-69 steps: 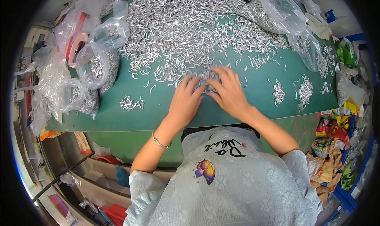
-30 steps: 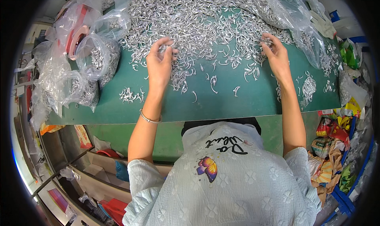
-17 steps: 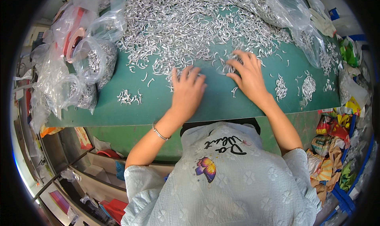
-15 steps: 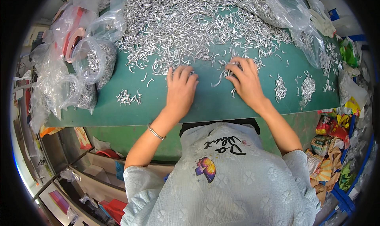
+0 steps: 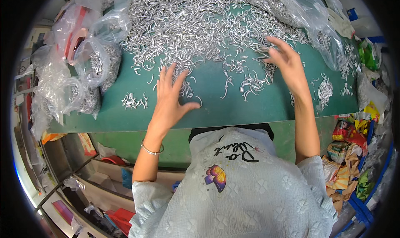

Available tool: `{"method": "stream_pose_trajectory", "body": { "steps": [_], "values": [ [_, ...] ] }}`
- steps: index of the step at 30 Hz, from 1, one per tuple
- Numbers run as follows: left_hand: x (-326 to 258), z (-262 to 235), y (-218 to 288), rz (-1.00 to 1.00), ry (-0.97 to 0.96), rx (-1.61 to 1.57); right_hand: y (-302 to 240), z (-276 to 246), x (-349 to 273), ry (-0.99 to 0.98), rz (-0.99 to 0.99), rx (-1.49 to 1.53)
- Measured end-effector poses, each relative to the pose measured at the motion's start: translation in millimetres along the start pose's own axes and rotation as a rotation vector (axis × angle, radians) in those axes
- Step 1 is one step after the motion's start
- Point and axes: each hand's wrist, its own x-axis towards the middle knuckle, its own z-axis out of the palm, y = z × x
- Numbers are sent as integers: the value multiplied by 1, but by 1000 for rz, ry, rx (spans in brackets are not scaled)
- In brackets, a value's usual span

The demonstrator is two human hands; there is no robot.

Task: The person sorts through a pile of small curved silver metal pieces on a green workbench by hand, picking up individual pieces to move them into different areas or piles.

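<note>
A broad heap of small curved silver metal pieces [image 5: 179, 29] covers the far part of the green tabletop [image 5: 225, 113]. At the heap's near left edge, my left hand [image 5: 167, 98] is open, thumb stretched out to the right and fingers spread. A few pieces lie beside and under its fingers. Farther right, my right hand [image 5: 289, 67] is open as well, its thumb and forefinger apart over the heap's near edge. Left of its wrist lies a loose cluster of pieces [image 5: 253, 83]. Nothing shows held in either hand.
Clear plastic bags of the pieces [image 5: 106, 65] stand at the left, with a red tape dispenser [image 5: 76, 46] among them. Another bag [image 5: 298, 12] lies at the far right. Small piles sit left [image 5: 134, 101] and right [image 5: 325, 92]. Colourful packaging [image 5: 348, 133] fills the right side.
My hands have moved apart: the left one leftward and nearer, the right one rightward and farther off. Both have spread their fingers, and loose pieces now show where the right hand was.
</note>
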Motion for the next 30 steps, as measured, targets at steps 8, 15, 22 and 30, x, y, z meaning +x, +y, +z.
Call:
{"method": "stream_pose_trajectory", "body": {
  "steps": [8,15,22,30],
  "values": [
    [13,18,-16,164,153,158,35,38,-29,-149,-464,-902],
    [38,32,-22,158,303,136,52,16,23,194,-561,-631],
    [49,19,-58,-312,433,-568,16,36,-5,63,-587,-645],
    [47,-1,-17,-40,512,-234,30,33,-16,102,-433,-1051]
  ]
}}
